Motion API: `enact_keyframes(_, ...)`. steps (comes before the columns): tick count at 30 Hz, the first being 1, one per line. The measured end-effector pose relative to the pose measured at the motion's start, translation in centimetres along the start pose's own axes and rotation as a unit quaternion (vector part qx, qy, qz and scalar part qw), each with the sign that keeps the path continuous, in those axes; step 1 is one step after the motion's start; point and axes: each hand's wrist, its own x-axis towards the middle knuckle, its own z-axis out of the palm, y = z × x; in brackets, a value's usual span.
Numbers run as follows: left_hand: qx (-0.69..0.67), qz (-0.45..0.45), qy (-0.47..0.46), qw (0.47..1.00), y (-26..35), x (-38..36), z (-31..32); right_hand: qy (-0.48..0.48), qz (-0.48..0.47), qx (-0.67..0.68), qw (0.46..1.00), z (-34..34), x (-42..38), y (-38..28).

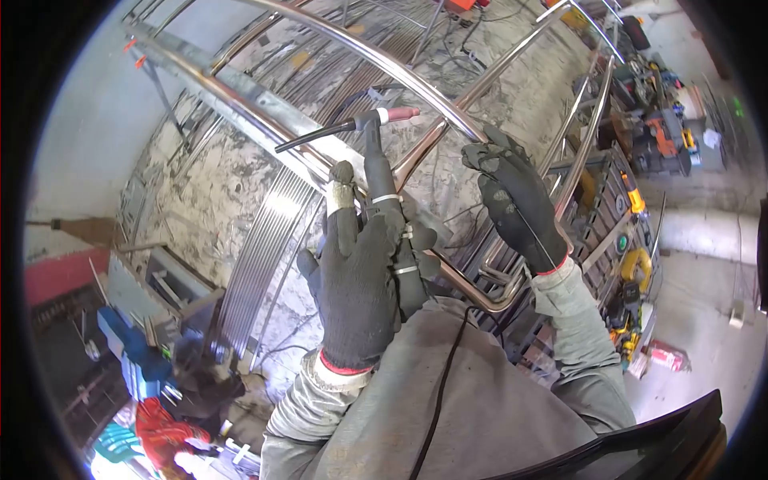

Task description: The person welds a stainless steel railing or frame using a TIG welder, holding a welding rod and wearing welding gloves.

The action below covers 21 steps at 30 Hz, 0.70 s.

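My left hand (pixel 356 284), in a black knit glove with a red cuff edge, is closed around the handle of a TIG welding torch (pixel 376 156). The torch's pink nozzle (pixel 402 114) points right and its long black back cap points left; white ties band the handle. My right hand (pixel 516 200), gloved alike, is closed at the near end of a shiny curved steel tube (pixel 400 74), its fingers curled over it. Just left of that hand, a slanting brace tube (pixel 420 152) meets the curved one. A thin dark line crosses the back of the right glove.
Bundled steel strips (pixel 268 240) lie on the stained floor at left. A bent tube (pixel 496 302) sits by my lap. Right of me, a slatted rack (pixel 604 232) stands beside power tools (pixel 628 312). A person's red sleeve (pixel 160 432) shows at lower left.
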Motion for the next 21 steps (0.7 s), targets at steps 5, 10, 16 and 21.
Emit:
enact_keyframes(5,0.124,0.025,0.044,0.991,-2.9,-0.7,1.5,-0.002,0.021,0.05,0.999,0.2,-0.8,0.5)
enact_keyframes(10,0.092,0.09,0.028,0.991,-7.1,0.2,1.1,0.034,-0.061,0.007,0.998,0.0,0.0,0.4)
enact_keyframes(16,0.286,0.168,0.05,0.942,-9.8,0.2,1.0,0.0,0.195,0.33,0.924,0.0,0.0,-1.3)
enact_keyframes(21,0.257,0.172,0.057,0.949,-10.1,0.1,1.2,0.009,0.107,0.205,0.973,0.6,-0.5,0.3)
